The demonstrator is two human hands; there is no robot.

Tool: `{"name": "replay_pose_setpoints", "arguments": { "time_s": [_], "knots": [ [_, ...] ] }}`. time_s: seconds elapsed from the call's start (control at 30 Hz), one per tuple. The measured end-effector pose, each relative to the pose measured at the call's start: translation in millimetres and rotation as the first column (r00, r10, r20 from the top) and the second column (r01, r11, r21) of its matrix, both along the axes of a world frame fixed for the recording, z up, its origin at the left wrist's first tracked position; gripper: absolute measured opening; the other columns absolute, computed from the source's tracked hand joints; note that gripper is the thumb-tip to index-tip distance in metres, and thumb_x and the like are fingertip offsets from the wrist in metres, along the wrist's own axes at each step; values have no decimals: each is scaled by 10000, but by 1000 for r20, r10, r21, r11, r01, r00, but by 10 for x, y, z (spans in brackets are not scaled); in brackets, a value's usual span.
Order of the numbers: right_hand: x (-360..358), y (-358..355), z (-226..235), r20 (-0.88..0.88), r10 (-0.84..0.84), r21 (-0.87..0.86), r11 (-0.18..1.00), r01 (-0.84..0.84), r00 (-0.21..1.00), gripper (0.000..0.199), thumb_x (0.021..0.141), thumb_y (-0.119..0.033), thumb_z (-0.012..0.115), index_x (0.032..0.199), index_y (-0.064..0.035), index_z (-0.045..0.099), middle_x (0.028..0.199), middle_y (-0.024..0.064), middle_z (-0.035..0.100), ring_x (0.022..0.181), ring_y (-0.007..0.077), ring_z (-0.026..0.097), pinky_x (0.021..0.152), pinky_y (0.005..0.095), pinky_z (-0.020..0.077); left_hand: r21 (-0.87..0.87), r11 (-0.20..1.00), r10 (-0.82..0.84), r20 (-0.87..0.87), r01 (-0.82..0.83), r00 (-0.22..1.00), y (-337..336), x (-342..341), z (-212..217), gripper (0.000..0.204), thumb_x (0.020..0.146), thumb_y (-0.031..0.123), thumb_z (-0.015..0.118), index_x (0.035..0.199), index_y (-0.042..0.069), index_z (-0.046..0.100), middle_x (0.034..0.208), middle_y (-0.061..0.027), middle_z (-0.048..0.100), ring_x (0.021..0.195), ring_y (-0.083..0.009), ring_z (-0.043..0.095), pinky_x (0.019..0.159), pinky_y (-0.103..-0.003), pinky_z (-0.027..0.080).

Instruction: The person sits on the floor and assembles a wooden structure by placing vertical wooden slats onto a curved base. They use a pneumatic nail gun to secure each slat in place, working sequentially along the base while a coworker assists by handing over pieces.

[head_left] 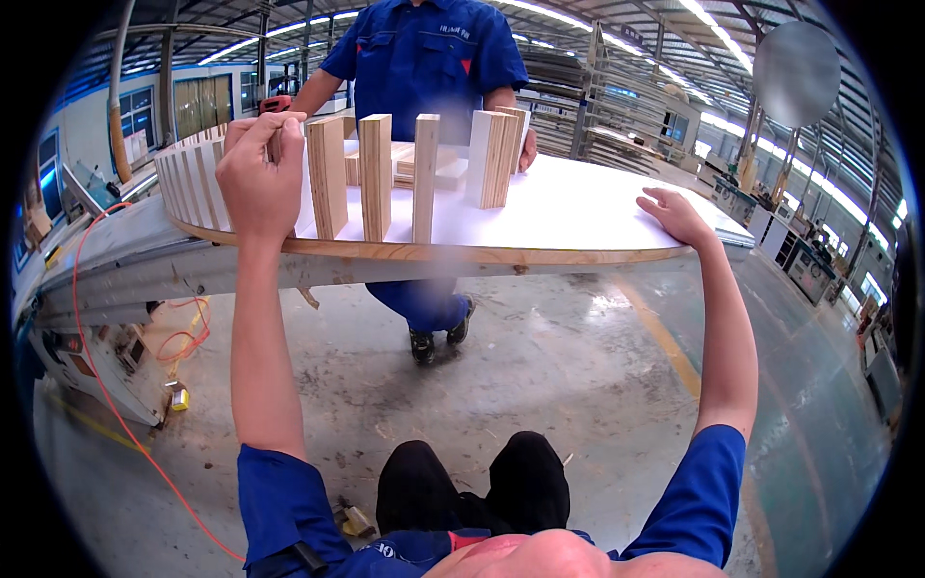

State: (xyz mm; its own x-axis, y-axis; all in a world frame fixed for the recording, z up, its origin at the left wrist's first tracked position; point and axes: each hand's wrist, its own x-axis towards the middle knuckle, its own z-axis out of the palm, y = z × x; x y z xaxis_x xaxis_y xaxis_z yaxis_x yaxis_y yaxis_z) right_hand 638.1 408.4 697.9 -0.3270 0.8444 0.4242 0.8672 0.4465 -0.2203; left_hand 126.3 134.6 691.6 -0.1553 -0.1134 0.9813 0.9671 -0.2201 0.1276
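Head view: left hand (258, 178) clenched around an upright plywood block (281, 144) at the curved panel (578, 217) edge; right hand (677, 216) released, flat on the panel. Step: seating the block. Next move likely requires aligning it with neighbouring blocks (375, 173).

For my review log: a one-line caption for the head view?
Left hand grips upright plywood slat; right hand rests on white panel.

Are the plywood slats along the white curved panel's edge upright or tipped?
Upright: the plywood slats stand on end along the white curved panel; the left hand grips one.
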Motion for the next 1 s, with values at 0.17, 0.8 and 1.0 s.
{"name": "replay_pose_setpoints", "arguments": {
  "time_s": [0.17,0.8,1.0],
  "knots": [
    [88,327,-8,68,-48,-70,996,53,996,566,1028,-464,577,1389,-32,638,1382,184,656,1246,293,635,1091,368,459,27,1000,-8,-36,9,999,-19,13,24,164,951,160,679,1000,71,807,805,-74,687,798,-177,629,713,-333,516],
    [196,439,-1,-50,20,-212,977,-30,999,622,1011,-503,569,1432,-47,610,1412,158,639,1243,238,626,1100,319,435,-18,999,42,-41,-43,998,1,-24,-2,184,978,178,653,999,64,795,831,-57,727,801,-146,618,698,-308,501],
    [243,531,-38,-83,13,-175,984,-28,996,609,985,-496,610,1386,-41,652,1339,167,687,1175,236,666,1061,325,467,-23,998,50,-34,-51,998,-8,-20,-10,187,982,187,654,1004,69,798,800,-42,692,757,-130,583,667,-300,478]
  ]
}}
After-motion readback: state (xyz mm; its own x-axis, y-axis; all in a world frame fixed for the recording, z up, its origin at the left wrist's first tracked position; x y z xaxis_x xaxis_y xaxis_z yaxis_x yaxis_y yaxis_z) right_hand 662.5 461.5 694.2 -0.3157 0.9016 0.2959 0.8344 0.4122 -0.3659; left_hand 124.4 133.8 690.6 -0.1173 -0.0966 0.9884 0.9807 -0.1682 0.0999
